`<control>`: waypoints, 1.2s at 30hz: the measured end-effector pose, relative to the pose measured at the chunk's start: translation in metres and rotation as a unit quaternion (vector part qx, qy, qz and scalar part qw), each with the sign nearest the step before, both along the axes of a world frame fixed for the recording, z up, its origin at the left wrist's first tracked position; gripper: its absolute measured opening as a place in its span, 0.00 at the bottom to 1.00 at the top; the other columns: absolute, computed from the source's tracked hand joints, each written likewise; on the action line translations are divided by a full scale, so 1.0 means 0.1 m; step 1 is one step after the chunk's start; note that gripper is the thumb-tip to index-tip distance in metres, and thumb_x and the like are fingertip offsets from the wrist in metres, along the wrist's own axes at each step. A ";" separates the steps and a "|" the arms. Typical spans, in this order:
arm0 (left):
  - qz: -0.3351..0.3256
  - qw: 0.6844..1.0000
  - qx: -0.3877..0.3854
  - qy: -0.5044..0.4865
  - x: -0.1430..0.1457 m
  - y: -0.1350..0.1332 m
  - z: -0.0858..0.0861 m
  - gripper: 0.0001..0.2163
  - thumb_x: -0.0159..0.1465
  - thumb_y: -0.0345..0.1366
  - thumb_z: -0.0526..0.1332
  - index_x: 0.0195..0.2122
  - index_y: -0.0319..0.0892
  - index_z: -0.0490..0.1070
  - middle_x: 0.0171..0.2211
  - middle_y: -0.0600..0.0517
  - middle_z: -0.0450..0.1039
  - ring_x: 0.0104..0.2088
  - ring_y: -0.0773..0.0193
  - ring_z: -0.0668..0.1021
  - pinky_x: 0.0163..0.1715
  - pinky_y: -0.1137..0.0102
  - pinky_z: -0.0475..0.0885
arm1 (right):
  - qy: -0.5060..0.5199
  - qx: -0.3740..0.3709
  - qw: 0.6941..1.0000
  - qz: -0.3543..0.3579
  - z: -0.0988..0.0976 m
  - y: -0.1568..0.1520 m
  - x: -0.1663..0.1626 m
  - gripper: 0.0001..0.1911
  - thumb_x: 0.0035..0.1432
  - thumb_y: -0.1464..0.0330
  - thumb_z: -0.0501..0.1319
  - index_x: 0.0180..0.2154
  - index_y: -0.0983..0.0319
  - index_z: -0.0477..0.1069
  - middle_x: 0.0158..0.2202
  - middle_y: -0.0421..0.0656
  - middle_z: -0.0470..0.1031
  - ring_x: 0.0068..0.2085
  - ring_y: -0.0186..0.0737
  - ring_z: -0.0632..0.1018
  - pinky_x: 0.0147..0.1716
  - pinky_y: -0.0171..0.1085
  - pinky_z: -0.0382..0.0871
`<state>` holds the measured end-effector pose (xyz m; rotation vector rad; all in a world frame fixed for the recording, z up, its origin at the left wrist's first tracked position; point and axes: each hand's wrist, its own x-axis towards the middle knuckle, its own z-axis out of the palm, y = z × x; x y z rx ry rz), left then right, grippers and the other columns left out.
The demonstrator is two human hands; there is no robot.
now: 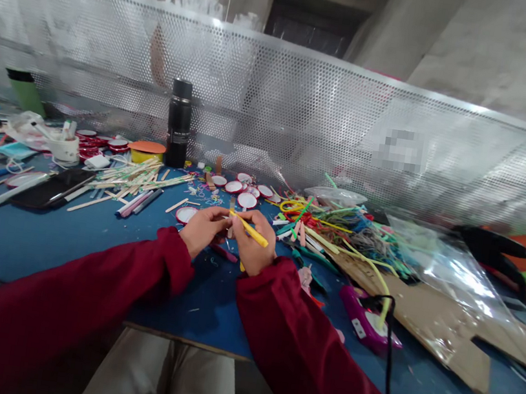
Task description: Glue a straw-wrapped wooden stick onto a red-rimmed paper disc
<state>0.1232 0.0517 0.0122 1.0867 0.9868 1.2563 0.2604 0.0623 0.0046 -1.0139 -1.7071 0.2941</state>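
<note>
My right hand (257, 238) is closed around a slim yellow pen-shaped tool (255, 232), which slants from the fingertips down to the right. My left hand (202, 229) is closed too, its fingertips meeting the right ones over the table. A small flat tan strip (232, 204) stands up between the fingertips; it seems pinched by the left hand, though its lower part is hidden. Round white discs with red rims lie just beyond, one disc (247, 201) directly behind the hands and another disc (186, 215) beside the left hand. Below the fingers rests a dark pinkish object (224, 253), partly covered.
Wooden craft sticks (131, 178), markers (139, 202) and a dark phone (51, 188) lie left. A black bottle (179, 123) stands behind. Coloured cords (360, 233), a purple glue gun (366, 319) and cardboard (427, 318) crowd the right. A perforated metal panel (299, 111) closes off the back.
</note>
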 end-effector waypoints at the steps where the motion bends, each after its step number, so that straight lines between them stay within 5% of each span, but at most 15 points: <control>1: 0.008 1.000 -0.001 0.007 -0.01 0.00 0.01 0.07 0.58 0.36 0.66 0.35 0.42 0.71 0.26 0.56 0.74 0.25 0.67 0.76 0.22 0.75 0.67 | 0.009 0.007 1.000 -0.007 0.01 0.00 0.01 0.10 0.62 0.60 0.58 0.34 0.58 0.71 0.32 0.41 0.77 0.34 0.39 0.78 0.37 0.37 0.72; 9: 0.014 0.998 0.037 0.053 -0.01 0.00 0.04 0.06 0.58 0.35 0.62 0.32 0.44 0.64 0.24 0.55 0.76 0.26 0.65 0.76 0.26 0.72 0.67 | 0.045 0.025 0.998 -0.041 0.05 0.03 0.05 0.08 0.60 0.63 0.58 0.39 0.59 0.71 0.34 0.42 0.78 0.34 0.40 0.79 0.36 0.37 0.73; 16: -0.010 0.992 0.091 0.086 -0.02 0.04 0.01 0.07 0.61 0.39 0.62 0.33 0.41 0.69 0.25 0.53 0.75 0.26 0.66 0.74 0.28 0.72 0.66 | 0.067 0.061 0.996 0.029 -0.02 0.04 0.07 0.12 0.64 0.64 0.55 0.44 0.59 0.74 0.40 0.44 0.80 0.41 0.44 0.80 0.42 0.42 0.74; 24: -0.018 0.995 0.041 0.086 -0.06 0.05 -0.04 0.05 0.69 0.38 0.52 0.37 0.45 0.63 0.22 0.57 0.73 0.16 0.70 0.69 0.15 0.76 0.55 | 0.116 0.047 0.992 0.000 0.01 0.06 0.06 0.05 0.61 0.66 0.59 0.39 0.59 0.69 0.28 0.38 0.74 0.28 0.37 0.77 0.30 0.36 0.70; 29: -0.031 0.999 0.008 0.021 -0.02 0.04 -0.07 0.06 0.64 0.31 0.60 0.41 0.44 0.63 0.26 0.57 0.73 0.21 0.70 0.75 0.17 0.79 0.63 | 0.053 0.077 0.996 -0.001 -0.01 0.04 0.06 0.04 0.59 0.66 0.61 0.37 0.58 0.71 0.32 0.39 0.76 0.32 0.38 0.77 0.33 0.36 0.71; 36: -0.058 0.998 -0.026 0.010 -0.02 0.01 -0.04 0.04 0.67 0.37 0.58 0.39 0.43 0.64 0.27 0.53 0.76 0.20 0.68 0.78 0.16 0.79 0.63 | 0.086 0.065 0.994 0.019 0.03 -0.02 0.05 0.03 0.58 0.68 0.60 0.37 0.59 0.69 0.29 0.38 0.75 0.29 0.37 0.77 0.30 0.35 0.71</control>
